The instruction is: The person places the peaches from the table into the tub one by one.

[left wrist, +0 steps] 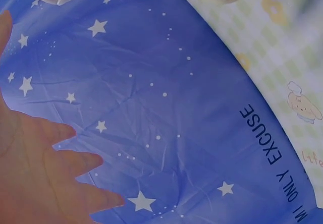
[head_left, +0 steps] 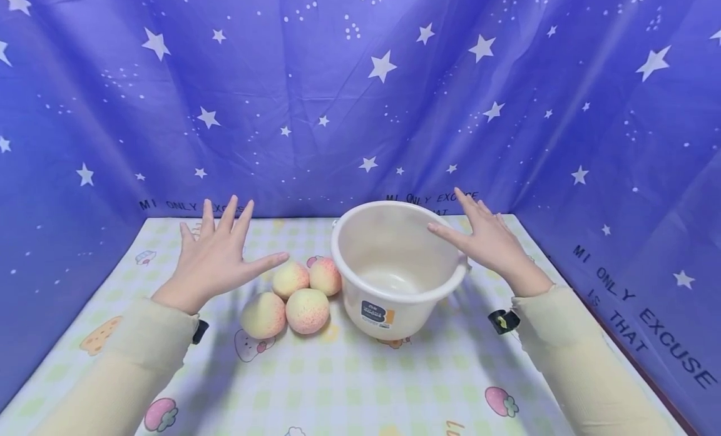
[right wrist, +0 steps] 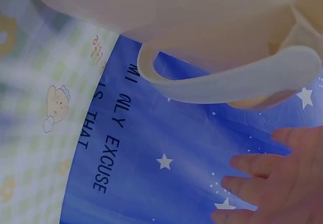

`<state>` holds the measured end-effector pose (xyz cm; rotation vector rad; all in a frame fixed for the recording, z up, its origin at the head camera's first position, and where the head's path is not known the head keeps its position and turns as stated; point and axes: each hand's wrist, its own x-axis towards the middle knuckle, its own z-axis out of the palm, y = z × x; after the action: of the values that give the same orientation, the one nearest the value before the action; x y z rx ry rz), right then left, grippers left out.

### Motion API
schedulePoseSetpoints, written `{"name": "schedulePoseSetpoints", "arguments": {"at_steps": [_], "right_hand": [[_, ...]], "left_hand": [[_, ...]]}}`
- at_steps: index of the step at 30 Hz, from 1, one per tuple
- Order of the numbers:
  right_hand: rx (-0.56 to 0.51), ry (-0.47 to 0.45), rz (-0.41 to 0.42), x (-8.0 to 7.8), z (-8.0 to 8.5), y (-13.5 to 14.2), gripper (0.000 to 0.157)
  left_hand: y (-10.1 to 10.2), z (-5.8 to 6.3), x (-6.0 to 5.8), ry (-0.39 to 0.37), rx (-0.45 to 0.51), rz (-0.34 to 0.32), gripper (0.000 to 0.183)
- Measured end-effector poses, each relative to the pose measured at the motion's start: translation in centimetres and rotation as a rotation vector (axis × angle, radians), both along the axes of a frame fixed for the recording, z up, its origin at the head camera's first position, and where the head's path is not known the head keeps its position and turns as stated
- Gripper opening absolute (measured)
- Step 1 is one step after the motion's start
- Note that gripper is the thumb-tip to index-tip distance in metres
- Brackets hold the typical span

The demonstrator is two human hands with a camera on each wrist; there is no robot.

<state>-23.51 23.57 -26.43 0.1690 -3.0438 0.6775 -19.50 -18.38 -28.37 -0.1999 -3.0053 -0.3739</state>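
A white plastic bucket [head_left: 388, 273] with a dark and orange label stands upright on the table. Several yellow and pink peaches [head_left: 306, 311] lie clustered against its left side. To the left of them my left hand [head_left: 216, 261] hovers with fingers spread, holding nothing; its thumb overlaps the back-left peach in the head view. My right hand [head_left: 487, 239], fingers straight, is raised by the bucket's right rim, and whether it touches is unclear there. In the right wrist view a gap shows between my right hand [right wrist: 282, 183] and the white handle [right wrist: 222, 82].
A checked cloth [head_left: 270, 386] with cartoon prints covers the table. Blue star-patterned curtains [head_left: 315, 79] surround its back and both sides. Black bands [head_left: 504, 321] are at both wrists, below the pale sleeves [head_left: 586, 361].
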Motion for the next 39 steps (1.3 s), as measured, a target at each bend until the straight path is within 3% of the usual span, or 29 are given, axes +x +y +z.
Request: {"name": "schedulePoseSetpoints", "arguments": {"at_steps": [8, 20, 27, 34, 39], "right_hand": [[-0.098, -0.112, -0.036, 0.0, -0.6, 0.3, 0.104], [-0.288, -0.090, -0.010, -0.3, -2.3, 1.0, 0.091], [-0.426, -0.105, 0.026, -0.4, -3.6, 0.8, 0.085], [-0.590, -0.064, 0.081, -0.5, -4.8, 0.7, 0.076], [-0.648, -0.078, 0.082, -0.5, -5.3, 0.6, 0.078]], "left_hand": [[-0.2, -0.8, 0.7, 0.003, -0.015, -0.027, 0.116], [-0.7, -2.3, 1.6, 0.024, -0.043, -0.054, 0.114], [-1.0, -3.1, 2.0, -0.006, -0.047, -0.064, 0.113], [-1.0, -4.6, 2.5, -0.007, -0.047, -0.074, 0.113], [-0.7, -5.8, 2.6, -0.001, -0.065, -0.087, 0.113]]}}
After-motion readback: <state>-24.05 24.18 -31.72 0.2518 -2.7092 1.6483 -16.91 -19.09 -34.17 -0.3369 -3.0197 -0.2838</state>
